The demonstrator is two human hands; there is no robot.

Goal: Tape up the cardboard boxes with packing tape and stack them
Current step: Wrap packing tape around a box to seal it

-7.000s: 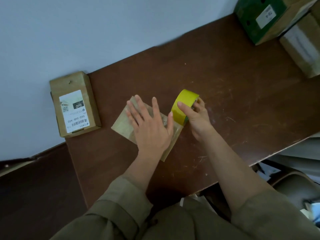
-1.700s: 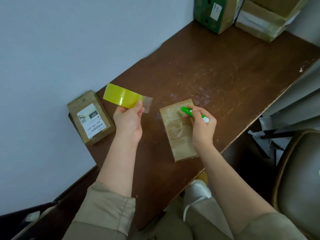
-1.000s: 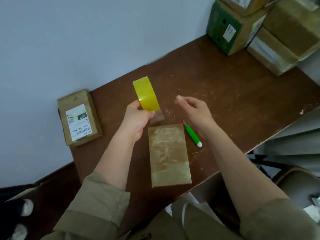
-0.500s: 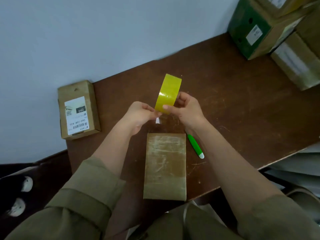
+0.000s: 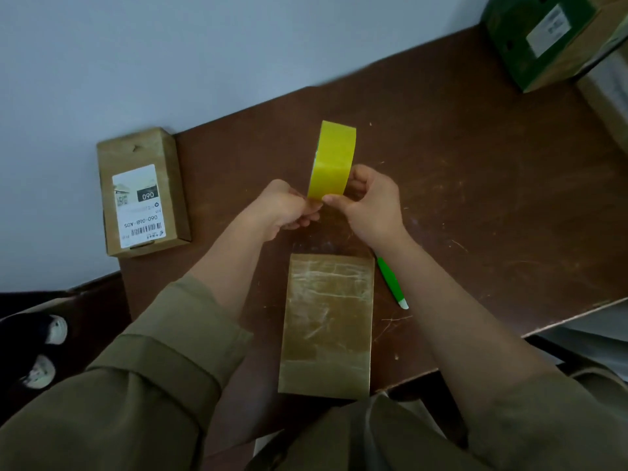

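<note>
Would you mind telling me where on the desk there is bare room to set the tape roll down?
The widest bare patch of the desk lies right of the right hand, toward the green box. A smaller patch sits between the labelled box and the left hand. It is crowded nearer you: the taped box and green cutter lie close together.

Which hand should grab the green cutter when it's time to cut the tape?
The right hand, probably. The green cutter lies on the table just under that wrist, right of the taped box. The left hand would have to cross over.
</note>
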